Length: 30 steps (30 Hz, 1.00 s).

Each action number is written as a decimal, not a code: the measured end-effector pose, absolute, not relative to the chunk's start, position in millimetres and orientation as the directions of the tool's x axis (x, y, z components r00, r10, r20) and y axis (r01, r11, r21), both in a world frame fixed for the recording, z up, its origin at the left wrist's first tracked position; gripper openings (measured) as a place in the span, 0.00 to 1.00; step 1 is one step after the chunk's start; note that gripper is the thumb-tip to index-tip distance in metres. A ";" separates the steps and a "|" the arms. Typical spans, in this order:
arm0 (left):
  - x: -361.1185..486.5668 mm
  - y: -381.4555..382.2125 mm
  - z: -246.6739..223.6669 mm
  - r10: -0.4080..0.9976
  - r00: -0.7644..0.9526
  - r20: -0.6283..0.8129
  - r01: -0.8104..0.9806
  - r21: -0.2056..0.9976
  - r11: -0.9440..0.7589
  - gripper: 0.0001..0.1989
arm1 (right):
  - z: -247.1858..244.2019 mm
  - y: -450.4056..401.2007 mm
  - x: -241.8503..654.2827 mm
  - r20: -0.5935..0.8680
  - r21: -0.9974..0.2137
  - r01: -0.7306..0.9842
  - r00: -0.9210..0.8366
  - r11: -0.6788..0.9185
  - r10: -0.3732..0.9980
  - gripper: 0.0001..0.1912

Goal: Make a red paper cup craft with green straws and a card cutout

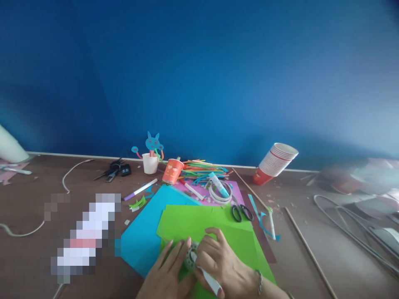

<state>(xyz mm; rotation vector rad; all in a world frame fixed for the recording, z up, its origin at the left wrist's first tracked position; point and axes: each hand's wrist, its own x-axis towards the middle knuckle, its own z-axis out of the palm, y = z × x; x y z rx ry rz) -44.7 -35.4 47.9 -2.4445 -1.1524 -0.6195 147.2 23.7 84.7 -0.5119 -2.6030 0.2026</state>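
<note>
My right hand [215, 257] is closed around a white marker [209, 281]. Its tip points into a round grey ring [190, 258] with dark marks around it, which lies on bright green paper [183, 218]. My left hand [170, 265] rests on the paper with its fingers stretched out. Its index finger and thumb hold the ring at its edge. The marker's tip and part of the ring are hidden behind my right fingers. Under the green sheets lies blue paper [137, 236]. Black-handled scissors [241, 212] rest on the green sheet's far right corner.
Behind the paper are a glue stick [218, 185], a tape roll [212, 196], colored strips [199, 170], a red cup [173, 171] and a white cup [150, 163] with a blue paper figure. Stacked cups [274, 162] lean right. A wooden stick [308, 251] and cables [339, 216] lie right.
</note>
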 end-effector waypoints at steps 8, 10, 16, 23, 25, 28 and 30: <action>-48.5 -38.8 51.6 0.696 0.597 0.399 0.789 -0.134 -0.600 0.29 | 94.0 41.3 153.0 -0.004 -0.937 0.337 -0.271 0.091 0.963 0.17; -48.9 -37.0 49.9 0.694 0.600 0.397 0.777 -0.082 -0.625 0.27 | 95.0 51.2 157.2 -0.177 -0.981 0.101 -0.125 -0.165 0.976 0.19; -42.3 -30.5 46.6 0.769 0.492 0.408 0.769 0.210 -0.604 0.19 | 88.4 61.5 160.4 -0.345 -0.870 -0.318 -0.152 -0.376 0.926 0.17; -57.5 -16.0 85.1 0.954 0.250 0.168 0.693 0.657 -0.297 0.29 | 84.4 61.8 163.7 -0.352 -0.823 -0.391 -0.220 -0.412 0.910 0.16; -66.4 -5.4 89.6 0.986 0.051 0.161 0.657 0.737 -0.155 0.27 | 83.7 62.1 165.1 -0.349 -0.822 -0.390 -0.233 -0.415 0.908 0.16; -75.3 11.7 87.1 0.989 -0.116 0.094 0.537 0.843 -0.017 0.27 | 83.3 61.2 166.8 -0.376 -0.814 -0.371 -0.252 -0.447 0.892 0.16; -76.7 21.0 81.9 0.985 -0.155 0.072 0.459 0.888 0.007 0.28 | 82.8 60.2 167.5 -0.382 -0.815 -0.357 -0.259 -0.456 0.887 0.17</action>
